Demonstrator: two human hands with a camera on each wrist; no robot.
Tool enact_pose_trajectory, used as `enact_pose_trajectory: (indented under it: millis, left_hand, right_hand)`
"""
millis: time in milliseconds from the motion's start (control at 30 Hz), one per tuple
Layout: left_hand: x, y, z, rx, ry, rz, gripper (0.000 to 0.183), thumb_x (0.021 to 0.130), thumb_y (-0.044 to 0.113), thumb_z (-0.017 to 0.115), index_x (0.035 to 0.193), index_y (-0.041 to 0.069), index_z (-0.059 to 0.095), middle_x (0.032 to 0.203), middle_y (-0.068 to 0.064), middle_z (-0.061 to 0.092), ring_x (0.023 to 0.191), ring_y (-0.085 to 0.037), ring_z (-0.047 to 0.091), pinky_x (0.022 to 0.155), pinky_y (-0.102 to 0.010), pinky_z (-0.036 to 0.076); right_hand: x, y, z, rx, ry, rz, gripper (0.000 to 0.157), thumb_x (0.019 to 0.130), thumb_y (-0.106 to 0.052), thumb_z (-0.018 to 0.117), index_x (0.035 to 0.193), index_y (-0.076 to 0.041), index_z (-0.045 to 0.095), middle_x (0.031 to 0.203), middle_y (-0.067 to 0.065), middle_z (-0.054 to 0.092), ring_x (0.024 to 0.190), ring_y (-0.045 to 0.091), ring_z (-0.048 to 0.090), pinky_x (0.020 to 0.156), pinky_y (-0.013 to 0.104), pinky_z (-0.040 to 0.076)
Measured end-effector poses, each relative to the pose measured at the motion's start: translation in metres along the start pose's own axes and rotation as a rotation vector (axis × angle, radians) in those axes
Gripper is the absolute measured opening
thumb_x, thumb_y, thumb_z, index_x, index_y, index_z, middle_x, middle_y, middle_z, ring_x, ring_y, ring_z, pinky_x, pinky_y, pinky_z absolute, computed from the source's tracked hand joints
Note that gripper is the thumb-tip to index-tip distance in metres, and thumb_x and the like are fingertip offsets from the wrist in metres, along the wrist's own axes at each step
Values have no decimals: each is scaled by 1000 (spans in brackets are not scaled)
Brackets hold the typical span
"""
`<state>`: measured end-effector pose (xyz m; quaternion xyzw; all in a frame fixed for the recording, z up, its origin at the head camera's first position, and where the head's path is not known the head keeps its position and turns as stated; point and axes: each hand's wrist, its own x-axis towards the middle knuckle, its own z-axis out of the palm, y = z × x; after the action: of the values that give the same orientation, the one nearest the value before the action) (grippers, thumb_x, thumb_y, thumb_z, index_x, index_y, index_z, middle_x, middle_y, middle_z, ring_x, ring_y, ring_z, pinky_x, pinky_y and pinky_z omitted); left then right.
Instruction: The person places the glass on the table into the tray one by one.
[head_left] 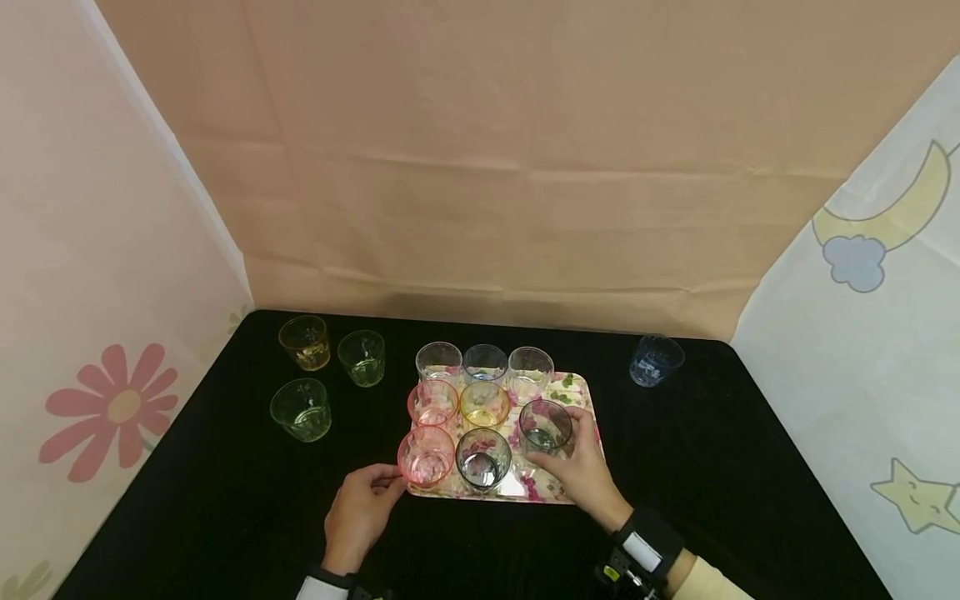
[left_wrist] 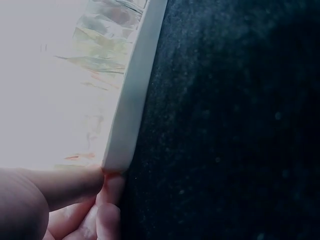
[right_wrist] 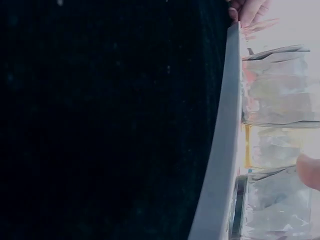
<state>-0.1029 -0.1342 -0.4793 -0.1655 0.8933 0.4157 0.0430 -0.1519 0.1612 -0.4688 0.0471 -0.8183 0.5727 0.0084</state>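
A floral-patterned tray [head_left: 577,400] lies on the black table, bearing rows of tinted glasses. With thumb and fingers, my left hand [head_left: 362,510] pinches the tray's near left corner, beside a pink glass [head_left: 426,457]; the left wrist view shows the fingers [left_wrist: 75,187] at the end of the white rim [left_wrist: 130,100]. On the tray's right side, my right hand [head_left: 581,462] grips a grey glass [head_left: 545,427] by its sides, upright. Whether its base touches the tray cannot be told. A second grey glass [head_left: 483,460] stands to its left, and a yellow glass [head_left: 484,405] behind that one.
Clear glasses and a bluish glass [head_left: 485,363] form the tray's back row. On the left of the table stand an amber glass [head_left: 304,342] and two green glasses, one behind [head_left: 362,358] and one nearer [head_left: 302,410]. A blue glass [head_left: 656,361] is at the back right.
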Motion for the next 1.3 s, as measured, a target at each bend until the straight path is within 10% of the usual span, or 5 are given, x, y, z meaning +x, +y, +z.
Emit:
enact_pose_trajectory:
  millis: [1300]
  left_hand:
    - [2,-4,3,21,7,-1,23,83,37,68,95,18,73,89,3,70,78,-14,63,61,-37,44]
  right_hand:
    - [20,4,18,-18,2,10,77,79,-15,75,129,-5,18,139,23,39,132,34,37,107,53,29]
